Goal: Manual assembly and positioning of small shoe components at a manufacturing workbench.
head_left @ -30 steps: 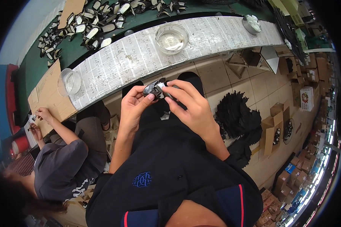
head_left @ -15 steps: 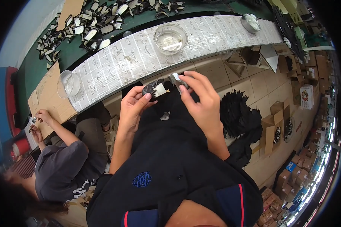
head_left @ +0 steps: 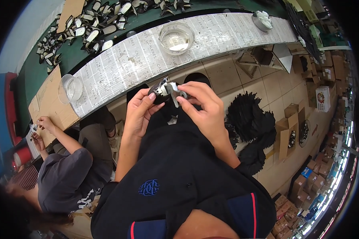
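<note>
The person's left hand pinches a small dark piece with a white part between thumb and fingers, just above the lap. Facing it, the right hand grips a thin grey piece right beside the dark one; I can't tell whether the two touch. Beyond both hands runs a silver-covered bench, bearing a clear bowl and, farther off, many black-and-white pieces on a green surface. Right of the right hand, black fringed material lies heaped; well left of the left hand, a co-worker sits.
</note>
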Motion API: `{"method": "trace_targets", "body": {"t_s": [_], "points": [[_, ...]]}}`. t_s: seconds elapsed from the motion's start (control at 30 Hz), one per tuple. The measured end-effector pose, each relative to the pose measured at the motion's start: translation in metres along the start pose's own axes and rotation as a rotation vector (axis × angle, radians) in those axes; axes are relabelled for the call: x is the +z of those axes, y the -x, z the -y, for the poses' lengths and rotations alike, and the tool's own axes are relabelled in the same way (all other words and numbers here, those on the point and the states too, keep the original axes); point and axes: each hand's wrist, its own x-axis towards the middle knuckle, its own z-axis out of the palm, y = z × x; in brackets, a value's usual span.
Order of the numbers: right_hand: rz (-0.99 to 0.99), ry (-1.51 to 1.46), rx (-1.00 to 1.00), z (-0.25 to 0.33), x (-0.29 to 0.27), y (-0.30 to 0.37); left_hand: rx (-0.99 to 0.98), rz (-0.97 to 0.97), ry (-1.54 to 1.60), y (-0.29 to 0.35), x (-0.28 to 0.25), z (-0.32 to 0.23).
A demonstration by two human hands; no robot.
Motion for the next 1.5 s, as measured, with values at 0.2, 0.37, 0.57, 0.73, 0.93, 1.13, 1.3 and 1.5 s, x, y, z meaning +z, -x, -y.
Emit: {"method": "trace_targets", "body": {"t_s": [0.2, 0.37, 0.57, 0.73, 0.93, 1.13, 1.3, 1.5], "points": [[0.040, 0.022, -0.050, 0.001, 0.008, 0.002, -0.001, -0.009, 0.003, 0.000, -0.002, 0.002], [0.048, 0.069, -0.108, -0.003, 0.010, 0.004, 0.011, -0.017, 0.003, 0.001, -0.001, 0.003], [-0.055, 0.201, -0.147, -0.006, 0.002, 0.001, 0.012, -0.032, 0.007, 0.000, -0.001, 0.002], [-0.091, 0.157, -0.062, 0.000, -0.003, 0.001, -0.004, -0.049, 0.005, 0.000, 0.000, 0.001], [-0.094, 0.071, -0.035, -0.001, 0.000, 0.001, -0.020, -0.049, 0.020, -0.001, 0.000, 0.001], [-0.007, 0.076, -0.109, -0.002, 0.007, 0.003, -0.026, -0.037, 0.034, 0.000, -0.001, 0.003], [-0.059, 0.203, -0.120, -0.008, 0.003, 0.004, -0.019, -0.047, 0.018, -0.001, 0.001, 0.002], [-0.109, 0.185, -0.138, -0.003, -0.003, -0.001, -0.023, -0.033, -0.008, 0.000, 0.000, 0.003]]}}
